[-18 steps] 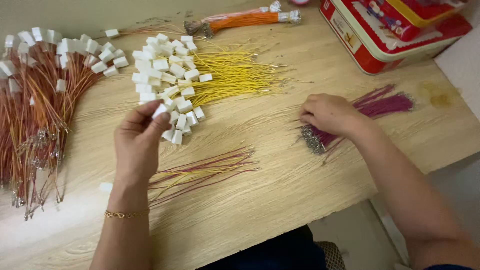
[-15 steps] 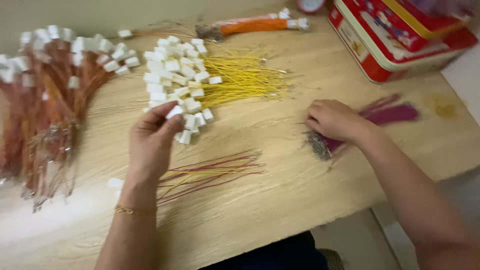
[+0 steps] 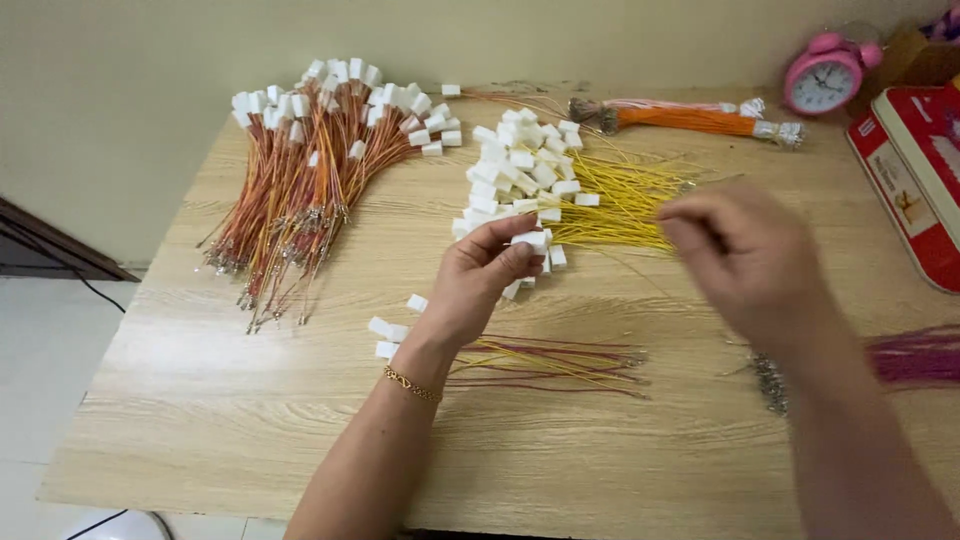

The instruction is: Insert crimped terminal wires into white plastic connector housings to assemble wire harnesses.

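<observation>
Pinched between the thumb and fingertips of the left hand point(image 3: 480, 285) is one small white plastic connector point(image 3: 529, 240), held just above the bench point(image 3: 300, 400), at the near edge of the heap it seems to belong to. The right hand point(image 3: 745, 260) hovers in the air to the right of it, blurred by motion; its fingers look curled toward each other, but whether that grip holds anything I cannot tell.

Largest on the wooden bench is a broad fan of orange-brown wires with white connectors point(image 3: 300, 170) at the far left. Next, in the middle, comes a bundle of yellow wires point(image 3: 620, 195) whose near ends carry a heap of white connectors point(image 3: 515, 165). An orange bundle point(image 3: 690, 118) lies along the far edge. A red tin point(image 3: 910, 180) and a pink alarm clock point(image 3: 822, 80) stand at the far right. A thin spread of red and yellow wires point(image 3: 550, 362) lies just under the left wrist, and purple wires point(image 3: 915, 355) lie beneath the right forearm. A few loose white connectors point(image 3: 390, 330) sit beside the left wrist.

Likely risks, as I judge them: the pinch on the connector is shallow, so it could slip and drop among the heap; the left forearm could sweep the loose connectors or drag the thin wires; the fast right hand could snag the yellow bundle.
</observation>
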